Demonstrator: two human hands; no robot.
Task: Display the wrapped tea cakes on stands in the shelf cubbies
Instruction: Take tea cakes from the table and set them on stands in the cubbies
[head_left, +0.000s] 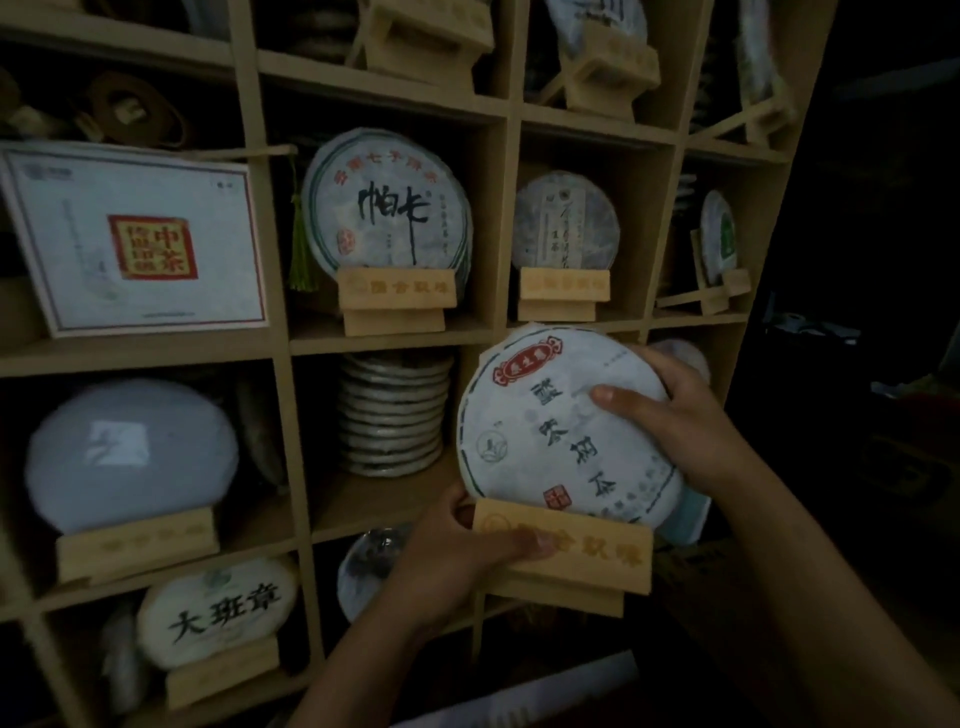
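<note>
1. At the far left of the shelf, a flat white box with a red seal leans in an upper cubby; below it a plain pale tea cake sits upright on a wooden stand; lower still stands a cake with bold black characters.
2. In the middle column, a large wrapped cake with black brushwork rests on a stand beside a green tassel; under it lies a stack of wrapped cakes, laid flat.
3. The left hand reaches up from below, forearm angled right; its thumb presses across the front of the held wooden stand, its fingers curling behind the stand's left end.
4. The wrapped tea cake sits upright in that stand, near the camera, in front of the lower right cubby.
5. The right hand comes in from the lower right; its thumb lies on the cake's face, fingers wrapping the right rim.
6. Above, a smaller cake stands in its cubby.
</note>
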